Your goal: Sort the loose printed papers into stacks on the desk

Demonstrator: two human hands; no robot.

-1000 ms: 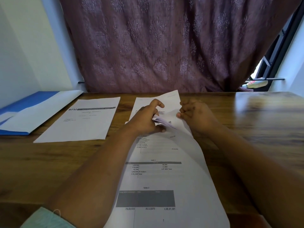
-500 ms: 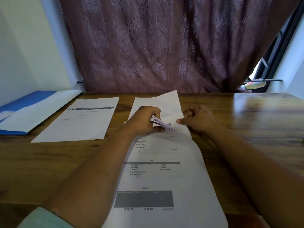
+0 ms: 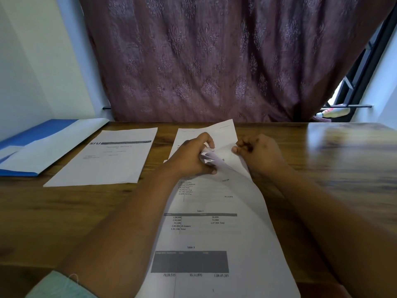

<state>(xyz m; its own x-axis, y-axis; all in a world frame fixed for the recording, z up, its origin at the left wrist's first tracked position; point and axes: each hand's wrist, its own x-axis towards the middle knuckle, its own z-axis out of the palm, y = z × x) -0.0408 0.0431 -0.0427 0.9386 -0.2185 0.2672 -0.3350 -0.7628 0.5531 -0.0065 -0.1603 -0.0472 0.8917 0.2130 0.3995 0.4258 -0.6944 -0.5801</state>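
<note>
A long printed sheet with tables (image 3: 214, 233) lies down the middle of the wooden desk (image 3: 64, 211), over other sheets whose top edge shows at the back. My left hand (image 3: 193, 160) grips the crumpled upper corners of these papers (image 3: 207, 157). Just to the right, my right hand (image 3: 257, 153) is curled with its fingertips pinching the sheet's upper right edge. A separate stack with an "SRU" heading (image 3: 107, 158) lies flat to the left.
A blue and white folder (image 3: 38, 149) lies at the desk's far left. A maroon curtain (image 3: 214, 61) hangs behind the desk, and a window frame (image 3: 354, 82) shows at the right. Bare wood lies on the right side.
My left hand has curled tighter and bunched the paper corners more. My right hand stays by the sheet's edge, almost unmoved.
</note>
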